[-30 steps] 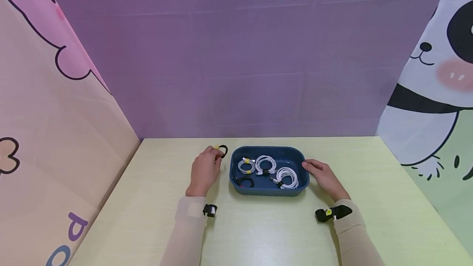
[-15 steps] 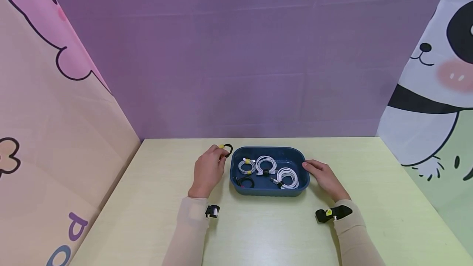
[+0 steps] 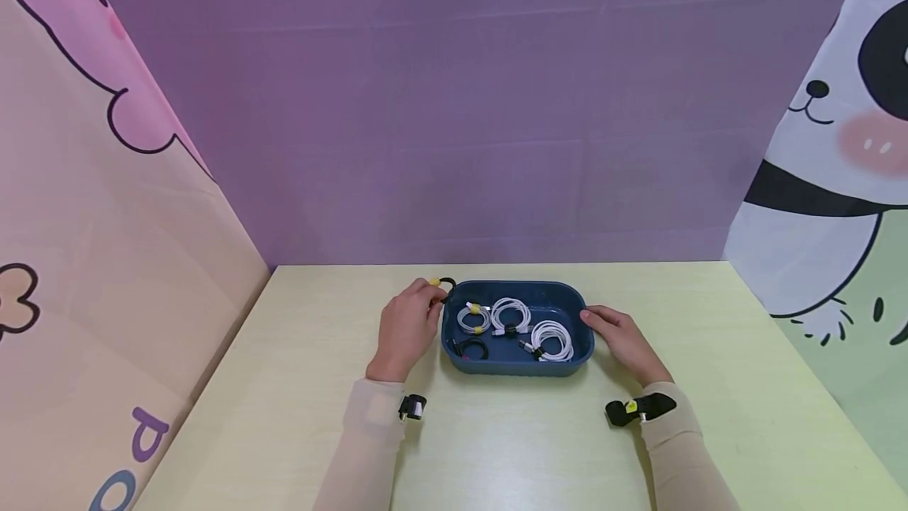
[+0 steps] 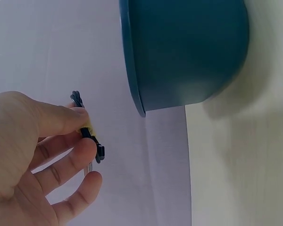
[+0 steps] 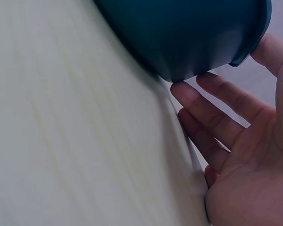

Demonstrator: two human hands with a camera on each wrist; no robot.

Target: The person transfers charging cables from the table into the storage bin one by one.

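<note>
My left hand (image 3: 407, 330) pinches a coiled black cable (image 3: 448, 284) with a yellow tie between thumb and fingers. In the left wrist view the black cable (image 4: 88, 129) shows a metal plug end, and it hangs beside the blue bin (image 4: 179, 56), apart from its wall. In the head view the cable is at the left rim of the bin (image 3: 518, 367). My right hand (image 3: 627, 341) holds the bin's right end, thumb at the rim and fingertips against the outer wall; the right wrist view shows this hand (image 5: 245, 127) close up.
Inside the bin lie a large white coiled cable (image 3: 553, 341), another white coil (image 3: 511, 315), a grey-white coil with yellow ties (image 3: 474, 320) and a black coil (image 3: 471, 349). The pale table (image 3: 511, 448) meets a purple cloth backdrop (image 3: 496, 140).
My left hand has moved to the right with the black cable, from beside the bin to its left rim. My right hand and the bin have stayed in place.
</note>
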